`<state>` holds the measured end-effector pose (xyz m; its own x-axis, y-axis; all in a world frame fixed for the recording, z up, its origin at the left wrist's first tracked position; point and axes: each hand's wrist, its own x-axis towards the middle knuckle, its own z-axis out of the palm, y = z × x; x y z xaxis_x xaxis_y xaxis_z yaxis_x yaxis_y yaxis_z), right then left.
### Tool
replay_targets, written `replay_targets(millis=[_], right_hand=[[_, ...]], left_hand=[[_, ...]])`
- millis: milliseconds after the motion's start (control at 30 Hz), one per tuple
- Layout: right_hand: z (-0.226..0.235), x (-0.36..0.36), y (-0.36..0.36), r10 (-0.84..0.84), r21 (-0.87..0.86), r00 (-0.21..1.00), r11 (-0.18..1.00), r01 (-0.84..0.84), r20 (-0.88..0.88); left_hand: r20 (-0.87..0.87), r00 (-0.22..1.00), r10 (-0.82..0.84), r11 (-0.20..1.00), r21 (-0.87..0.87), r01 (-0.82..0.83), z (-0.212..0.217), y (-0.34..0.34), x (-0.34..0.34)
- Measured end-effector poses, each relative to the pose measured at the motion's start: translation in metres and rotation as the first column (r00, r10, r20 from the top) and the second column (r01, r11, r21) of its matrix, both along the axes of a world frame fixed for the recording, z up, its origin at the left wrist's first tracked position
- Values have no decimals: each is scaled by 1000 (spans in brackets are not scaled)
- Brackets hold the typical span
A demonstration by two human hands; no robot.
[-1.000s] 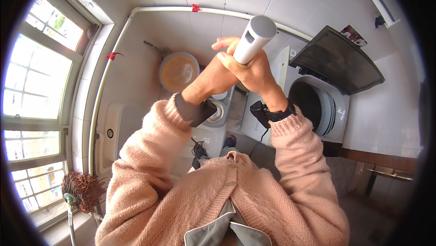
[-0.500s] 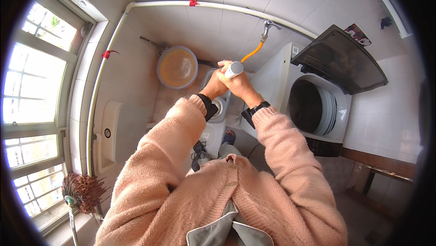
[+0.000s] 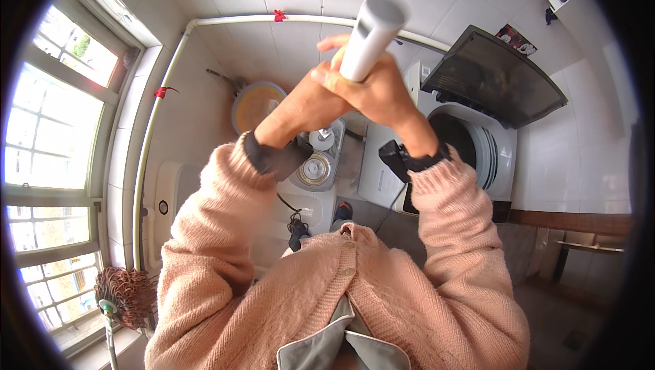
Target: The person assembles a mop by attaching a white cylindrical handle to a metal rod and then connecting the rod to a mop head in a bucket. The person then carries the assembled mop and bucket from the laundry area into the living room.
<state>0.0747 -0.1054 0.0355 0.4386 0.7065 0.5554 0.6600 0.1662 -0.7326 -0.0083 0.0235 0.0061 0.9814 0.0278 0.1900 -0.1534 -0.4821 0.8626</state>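
Note:
Both my hands are wrapped round a white pole handle, apparently a mop's (image 3: 368,42), with a dark slot near its rounded grey end. The end points up toward me, slightly blurred. My right hand (image 3: 382,93) grips just below the end, while my left hand (image 3: 317,100) closes beside it; its fingers are partly hidden. Below the hands stands a grey mop bucket (image 3: 331,173) with a round spinner basket (image 3: 314,168) and a white round part (image 3: 323,136) in it. The rest of the pole is hidden behind my hands and wrists.
On the right is a top-loading washing machine (image 3: 382,165) with its dark lid (image 3: 498,80) raised. A basin (image 3: 256,100) sits at the far left. A white pipe (image 3: 232,20) runs along the wall. A brown mop head (image 3: 126,293) leans near the window (image 3: 54,124).
Both hands have risen toward me with the handle, and its end now shows larger and higher. More of the bucket and its spinner basket shows beneath them.

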Motion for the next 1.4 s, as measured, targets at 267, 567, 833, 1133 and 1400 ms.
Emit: replay_targets(millis=[267,567,833,1133,1400], right_hand=[[-22,-11,16,-39,-86,974,996,20,-222],[-137,14,17,-40,-103,969,995,15,-244],[-211,11,5,-176,-324,948,942,84,-266],[-67,3,-4,-9,-156,998,988,-1,-66],[-2,-13,9,27,5,995,1000,-26,-93]], left_hand=[[149,989,0,998,-64,9,-15,-2,4],[-25,997,74,971,-228,-78,-162,4,38],[66,991,114,987,106,-121,-247,-11,35],[177,983,50,999,-16,-48,-88,-13,13],[-7,999,50,997,-54,-50,-7,-1,1]])
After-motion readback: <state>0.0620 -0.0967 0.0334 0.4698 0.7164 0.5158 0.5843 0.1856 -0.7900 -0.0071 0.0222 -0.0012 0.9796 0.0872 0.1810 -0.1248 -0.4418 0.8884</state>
